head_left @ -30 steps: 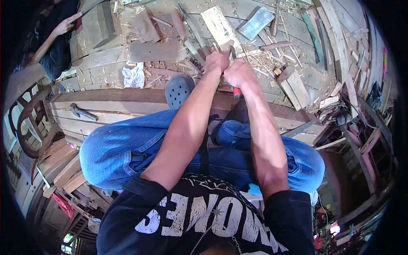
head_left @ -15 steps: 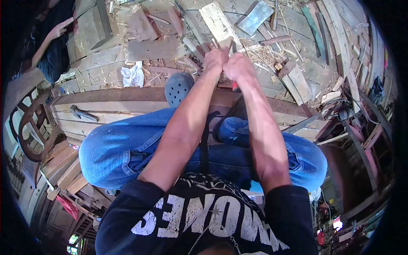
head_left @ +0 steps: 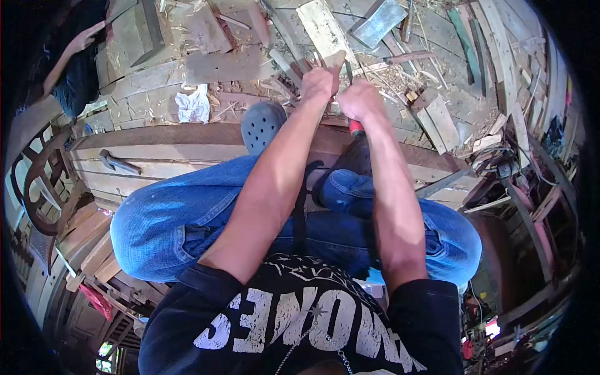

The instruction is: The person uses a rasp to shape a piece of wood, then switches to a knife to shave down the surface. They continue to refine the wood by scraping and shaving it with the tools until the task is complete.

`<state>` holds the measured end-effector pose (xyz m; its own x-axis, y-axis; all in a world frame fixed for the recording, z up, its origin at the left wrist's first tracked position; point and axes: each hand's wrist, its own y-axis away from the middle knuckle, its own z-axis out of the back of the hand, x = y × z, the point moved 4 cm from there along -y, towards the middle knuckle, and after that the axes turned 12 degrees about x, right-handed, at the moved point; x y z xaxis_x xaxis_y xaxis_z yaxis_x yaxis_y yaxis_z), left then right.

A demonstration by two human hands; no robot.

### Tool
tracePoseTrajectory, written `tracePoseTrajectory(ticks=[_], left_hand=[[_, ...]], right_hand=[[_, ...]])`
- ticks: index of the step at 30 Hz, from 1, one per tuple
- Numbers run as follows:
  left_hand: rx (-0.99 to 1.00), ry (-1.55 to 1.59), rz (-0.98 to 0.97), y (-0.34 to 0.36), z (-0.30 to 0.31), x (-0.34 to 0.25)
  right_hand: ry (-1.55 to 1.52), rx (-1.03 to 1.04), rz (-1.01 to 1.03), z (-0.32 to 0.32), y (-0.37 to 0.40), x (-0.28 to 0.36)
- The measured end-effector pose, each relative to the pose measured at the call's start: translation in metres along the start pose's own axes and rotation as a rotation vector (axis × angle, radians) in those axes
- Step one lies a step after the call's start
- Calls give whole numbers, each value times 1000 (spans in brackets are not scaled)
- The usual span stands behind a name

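My right hand [head_left: 360, 100] is closed around a tool with a red handle [head_left: 355, 127]. Its thin dark blade [head_left: 348, 70] points away from me; the exact kind of tool cannot be made out. Beside it, my left hand [head_left: 317, 84] is closed on a small brown piece of wood [head_left: 335, 60], mostly covered by the fingers. Just beyond both hands lies a pale wooden board [head_left: 322, 28]. Between my forearms and the boards, a grey clog [head_left: 263, 125] shows on one foot.
A hammer [head_left: 119, 164] rests on the timber beam [head_left: 181, 139] at left. Crumpled white cloth [head_left: 193, 104], a flat metal blade [head_left: 379, 24], a wood block [head_left: 437, 125] and shavings lie around the floor. Another person's hand [head_left: 85, 37] is at upper left.
My right hand has moved slightly right and toward me, away from my left hand, showing more of the red handle and dark blade. My left hand stays almost in place.
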<state>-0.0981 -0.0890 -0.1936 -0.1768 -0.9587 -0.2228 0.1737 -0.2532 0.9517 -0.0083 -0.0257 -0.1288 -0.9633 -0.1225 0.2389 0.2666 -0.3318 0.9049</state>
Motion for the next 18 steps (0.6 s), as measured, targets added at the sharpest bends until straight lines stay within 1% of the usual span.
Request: tracePoseTrajectory(ticks=[1,2,4,5,7,8,10,11,13,14,16,18], left_hand=[[-41,-17,-20,-5,1,1],[-46,-17,-23,-10,1,2],[-33,-16,-25,-15,-3,5],[-31,-14,-24,-17,-5,7],[-78,-101,-111,-18,-3,4],[-82,-101,-111,-19,-3,4],[-120,21,-51,-12,-3,5],[-119,18,-52,-19,-5,8],[-102,-120,-135,-44,-14,16],[-99,-121,-129,-49,-17,20],[-68,-132,-174,-41,-11,15],[-45,-148,-138,-24,-7,10]], right_hand=[[23,68,25,1,1,2],[22,64,29,1,-1,1],[-96,118,32,-4,-4,-2],[-95,119,31,-5,-5,-4],[-115,126,37,0,-2,0],[-114,125,40,4,-1,3],[-110,168,11,7,0,2],[-112,167,11,8,0,2],[-110,143,16,10,-2,0],[-112,149,15,7,-6,-1],[-69,132,22,4,-17,1],[-51,188,28,0,-27,-1]])
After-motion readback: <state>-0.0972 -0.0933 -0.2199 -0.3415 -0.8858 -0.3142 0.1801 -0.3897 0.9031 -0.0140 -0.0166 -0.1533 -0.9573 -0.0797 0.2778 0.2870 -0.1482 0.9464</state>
